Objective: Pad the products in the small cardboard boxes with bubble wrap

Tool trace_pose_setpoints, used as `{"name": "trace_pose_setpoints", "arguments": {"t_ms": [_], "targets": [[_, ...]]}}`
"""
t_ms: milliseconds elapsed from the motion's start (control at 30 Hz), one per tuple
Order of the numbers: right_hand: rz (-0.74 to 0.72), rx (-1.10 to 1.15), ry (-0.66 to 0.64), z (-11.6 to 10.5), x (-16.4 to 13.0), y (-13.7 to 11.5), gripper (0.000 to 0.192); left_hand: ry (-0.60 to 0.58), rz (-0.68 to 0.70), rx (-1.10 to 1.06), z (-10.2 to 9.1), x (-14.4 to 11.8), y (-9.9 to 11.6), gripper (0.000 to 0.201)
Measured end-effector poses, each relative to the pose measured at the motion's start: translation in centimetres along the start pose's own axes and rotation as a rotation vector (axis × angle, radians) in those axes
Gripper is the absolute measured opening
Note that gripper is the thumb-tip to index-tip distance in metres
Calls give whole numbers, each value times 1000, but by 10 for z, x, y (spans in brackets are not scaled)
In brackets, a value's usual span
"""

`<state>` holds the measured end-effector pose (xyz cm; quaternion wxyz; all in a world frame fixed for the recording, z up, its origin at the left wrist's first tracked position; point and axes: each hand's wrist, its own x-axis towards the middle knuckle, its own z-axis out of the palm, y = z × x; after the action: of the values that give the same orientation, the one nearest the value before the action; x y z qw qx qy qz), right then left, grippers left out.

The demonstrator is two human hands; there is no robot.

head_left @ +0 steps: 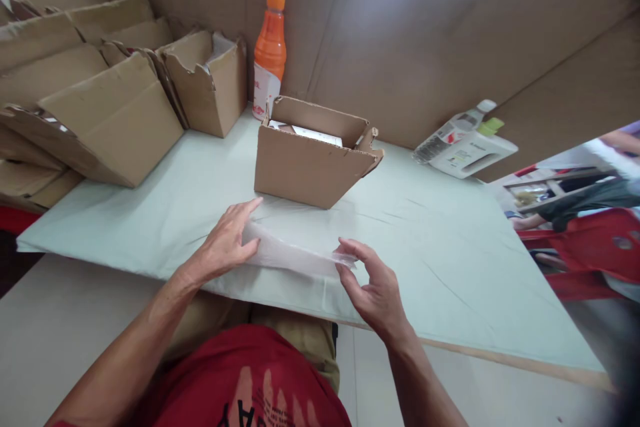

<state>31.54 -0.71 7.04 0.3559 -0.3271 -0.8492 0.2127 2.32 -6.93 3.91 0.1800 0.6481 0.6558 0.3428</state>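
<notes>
A translucent plastic sheet (295,252), folded over in a long strip, lies on the cloth-covered table in front of me. My left hand (227,240) is at its left end, fingers stretched forward and thumb held apart, with the plastic beside the palm. At the right end, my right hand (367,280) has its fingers curled and its fingertips and thumb pinching the plastic edge. Just beyond the sheet stands an open cardboard box (305,163). White printed items (310,136) show inside it.
Several cardboard boxes (115,113) crowd the left side. An orange bottle (270,47) stands behind the box. A clear bottle (450,133) and a white jug (470,152) lean against the cardboard wall (400,33). Red chairs (600,247) and another person's arm (533,221) show at right.
</notes>
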Motion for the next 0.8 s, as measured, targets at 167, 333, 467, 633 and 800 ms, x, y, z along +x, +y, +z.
{"name": "trace_pose_setpoints", "arguments": {"t_ms": [167,333,467,633,800], "targets": [[-175,-15,24,-8,0,-18,54,-95,139,58,-6,6,4,25],[-352,-145,-5,-21,-4,-49,58,225,229,189,4,18,17,15],[-442,-215,-230,-1,-10,-70,33,183,242,287,17,30,15,17],[-439,-270,-528,58,-27,-69,16,-75,248,337,17,-4,-16,51],[-391,-254,-640,78,-35,-69,11,-116,308,289,-4,-74,-10,77]]}}
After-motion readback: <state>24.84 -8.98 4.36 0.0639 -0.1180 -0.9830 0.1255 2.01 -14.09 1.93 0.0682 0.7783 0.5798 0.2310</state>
